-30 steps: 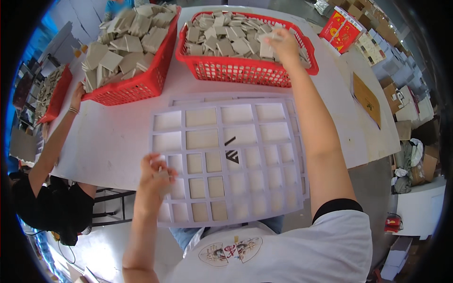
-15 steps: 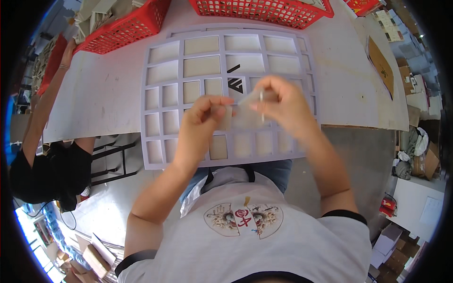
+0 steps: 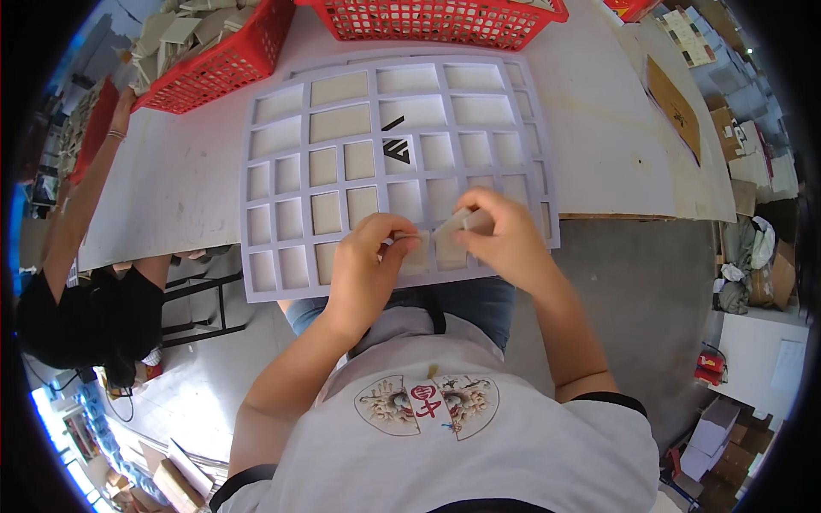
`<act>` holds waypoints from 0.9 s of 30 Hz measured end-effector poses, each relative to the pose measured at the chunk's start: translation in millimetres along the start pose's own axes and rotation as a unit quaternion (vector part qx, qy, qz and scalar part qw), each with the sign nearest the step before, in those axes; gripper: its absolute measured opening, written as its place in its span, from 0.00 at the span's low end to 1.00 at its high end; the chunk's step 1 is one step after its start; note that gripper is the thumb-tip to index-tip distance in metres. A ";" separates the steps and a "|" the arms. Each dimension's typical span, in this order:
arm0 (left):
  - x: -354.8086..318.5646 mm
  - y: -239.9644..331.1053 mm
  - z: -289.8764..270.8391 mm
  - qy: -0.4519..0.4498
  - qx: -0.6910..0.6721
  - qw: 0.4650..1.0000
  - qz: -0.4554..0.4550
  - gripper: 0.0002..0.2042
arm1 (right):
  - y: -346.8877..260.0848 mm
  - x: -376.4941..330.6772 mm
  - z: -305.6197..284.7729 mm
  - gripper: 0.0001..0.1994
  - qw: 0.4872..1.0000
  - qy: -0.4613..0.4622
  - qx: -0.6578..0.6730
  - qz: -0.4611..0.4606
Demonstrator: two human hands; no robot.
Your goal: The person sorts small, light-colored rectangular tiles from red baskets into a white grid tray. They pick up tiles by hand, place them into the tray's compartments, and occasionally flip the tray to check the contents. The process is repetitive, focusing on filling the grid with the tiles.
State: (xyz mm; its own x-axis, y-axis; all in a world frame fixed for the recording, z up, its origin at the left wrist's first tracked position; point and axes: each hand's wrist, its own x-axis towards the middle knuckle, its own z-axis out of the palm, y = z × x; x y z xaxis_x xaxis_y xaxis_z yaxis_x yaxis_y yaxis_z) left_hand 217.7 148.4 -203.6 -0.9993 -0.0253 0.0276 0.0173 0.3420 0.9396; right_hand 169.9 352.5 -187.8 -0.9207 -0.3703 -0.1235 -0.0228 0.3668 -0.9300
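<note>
A white compartmented tray (image 3: 246,214) lies before me, its near edge jutting over the table edge. Flat beige panels, such as one at the upper left (image 3: 339,88), fill some compartments; a black angular mark (image 3: 397,150) shows in another. My left hand (image 3: 366,261) is closed in a pinch on a thin beige piece (image 3: 419,238), low over the tray's near rows. Closed round several small beige pieces (image 3: 481,223), my right hand (image 3: 511,242) is just to the right. Its fingertips partly hide the pieces and the compartments beneath.
Two red plastic baskets stand at the back; the left basket (image 3: 224,79) is heaped with beige pieces, and the other basket (image 3: 436,26) is partly cut off. Another tray lies under mine. A brown board (image 3: 674,111) rests at the right. At the left, another person's arm (image 3: 85,188) reaches to a basket.
Both hands have come down toward the tray's near edge, the right hand with its beige pieces. The whole view has shifted slightly.
</note>
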 end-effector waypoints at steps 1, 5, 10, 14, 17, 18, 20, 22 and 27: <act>0.5 -1.0 1.6 -0.003 -0.001 1.000 -0.006 0.06 | 1.5 -0.3 -0.1 0.10 1.000 -0.005 -0.002 -0.014; -1.7 -8.8 4.3 0.002 0.073 0.995 0.073 0.07 | 10.2 -2.2 1.9 0.11 0.988 0.005 -0.092 -0.124; 2.8 -8.6 -2.6 -0.022 0.155 0.977 0.147 0.09 | 13.7 0.0 -0.4 0.12 0.984 -0.030 -0.114 -0.132; 4.5 -14.1 -4.3 -0.044 0.244 0.948 0.198 0.11 | 12.4 6.2 -9.9 0.11 0.985 -0.100 -0.110 -0.089; 0.0 -8.7 -5.7 -0.069 0.317 0.923 0.206 0.18 | 14.9 5.6 -20.4 0.11 0.990 -0.101 -0.066 -0.068; 0.1 -4.2 -5.5 -0.074 0.343 0.912 0.212 0.22 | 17.0 5.7 -25.3 0.12 0.992 -0.091 -0.049 -0.072; -0.3 10.8 9.0 -0.092 0.322 0.911 0.241 0.28 | 12.4 6.4 -41.3 0.13 0.996 -0.054 -0.022 -0.061; -2.8 11.4 17.0 -0.137 0.308 0.908 0.249 0.33 | 15.7 5.6 -51.4 0.15 0.998 -0.020 -0.016 -0.050; -2.3 -13.2 18.6 -0.203 0.324 0.880 0.282 0.34 | 16.9 -4.8 -53.9 0.15 0.993 -0.020 -0.107 -0.039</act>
State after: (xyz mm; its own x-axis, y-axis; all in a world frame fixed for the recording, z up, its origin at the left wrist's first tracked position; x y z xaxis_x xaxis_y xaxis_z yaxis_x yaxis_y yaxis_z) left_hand 219.1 161.4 -222.4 -0.7694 0.6133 0.1787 0.6234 0.6600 0.4192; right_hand 152.9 406.5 -184.3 -0.8968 -0.4367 -0.0713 -0.1801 0.5075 -0.8426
